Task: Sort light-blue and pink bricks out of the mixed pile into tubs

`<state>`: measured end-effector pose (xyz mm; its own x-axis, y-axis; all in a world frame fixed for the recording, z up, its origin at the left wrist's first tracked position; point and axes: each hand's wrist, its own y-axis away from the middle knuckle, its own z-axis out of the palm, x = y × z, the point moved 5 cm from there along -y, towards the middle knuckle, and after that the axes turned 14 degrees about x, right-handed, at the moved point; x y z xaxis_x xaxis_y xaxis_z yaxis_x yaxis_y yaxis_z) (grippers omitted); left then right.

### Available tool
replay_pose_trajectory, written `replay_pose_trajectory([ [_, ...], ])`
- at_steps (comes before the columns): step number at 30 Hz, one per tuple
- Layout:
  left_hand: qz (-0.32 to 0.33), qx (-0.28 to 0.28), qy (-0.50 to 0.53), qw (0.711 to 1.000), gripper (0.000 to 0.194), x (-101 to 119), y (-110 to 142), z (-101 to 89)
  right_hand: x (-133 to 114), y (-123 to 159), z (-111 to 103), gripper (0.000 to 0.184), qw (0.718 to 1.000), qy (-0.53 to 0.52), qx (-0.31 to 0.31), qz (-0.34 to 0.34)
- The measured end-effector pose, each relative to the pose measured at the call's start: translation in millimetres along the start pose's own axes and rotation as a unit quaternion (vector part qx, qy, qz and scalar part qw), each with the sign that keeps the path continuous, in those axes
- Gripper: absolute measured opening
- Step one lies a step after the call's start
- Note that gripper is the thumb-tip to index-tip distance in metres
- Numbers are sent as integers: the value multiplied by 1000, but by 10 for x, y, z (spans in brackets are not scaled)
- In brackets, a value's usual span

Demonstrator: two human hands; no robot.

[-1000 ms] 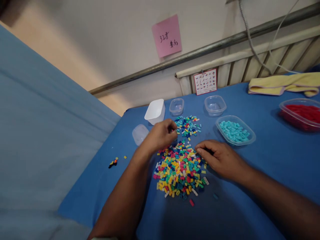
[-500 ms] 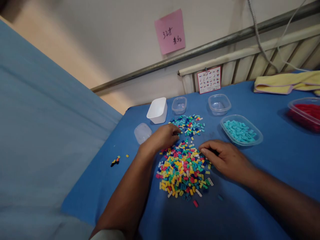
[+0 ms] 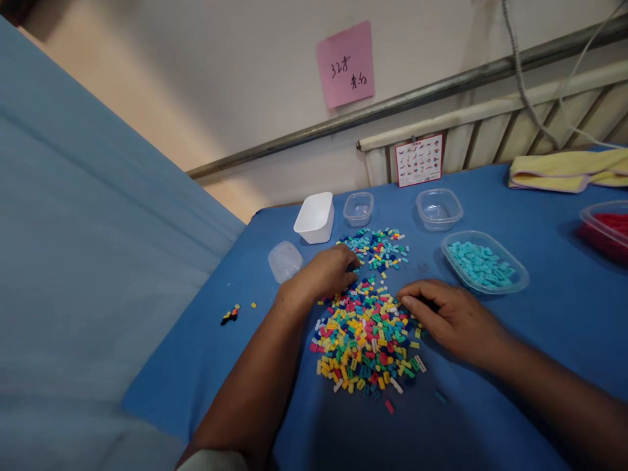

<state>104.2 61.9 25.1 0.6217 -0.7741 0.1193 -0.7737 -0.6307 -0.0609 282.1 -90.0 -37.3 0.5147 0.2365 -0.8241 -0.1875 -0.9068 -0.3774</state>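
Observation:
A big mixed heap of small coloured building bricks (image 3: pixel 366 340) lies on the blue cloth between my hands. Just beyond it spreads a second, mostly blue and turquoise pile of bricks (image 3: pixel 383 245). At the left, where the two piles meet, my left hand (image 3: pixel 332 271) is bent over the bricks with its fingers curled; its fingertips are partly hidden. My right hand (image 3: pixel 446 314) rests at the right edge of the big heap, thumb and forefinger pinched together. Whatever either hand holds is too small or hidden to make out.
A tub of turquoise bricks (image 3: pixel 483 265) stands beyond my right hand, a tub of red pieces (image 3: pixel 611 226) at far right. Farther back are a white container (image 3: pixel 314 219), clear tubs (image 3: pixel 439 209), a picture card (image 3: pixel 419 160) and a yellow cloth (image 3: pixel 564 171). Black joined bricks (image 3: pixel 229 316) lie left.
The whole view has shifted slightly, so everything appears a little farther right. Both hands keep nearly the same places and poses at the bricks.

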Motion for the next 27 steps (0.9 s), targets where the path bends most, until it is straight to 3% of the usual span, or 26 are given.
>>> replay_pose_trajectory([
  [5,-1,-6,-15,1000,28,21,-2,-10,18,7,9,26,1000,-2,-6,2],
  [12,61,-9,-1,998,25,38,-21,50,8,3,6,25,1000,6,-2,0],
  [27,78,-5,41,996,23,53,-12,47,-33,-6,-17,25,1000,3,2,-11],
])
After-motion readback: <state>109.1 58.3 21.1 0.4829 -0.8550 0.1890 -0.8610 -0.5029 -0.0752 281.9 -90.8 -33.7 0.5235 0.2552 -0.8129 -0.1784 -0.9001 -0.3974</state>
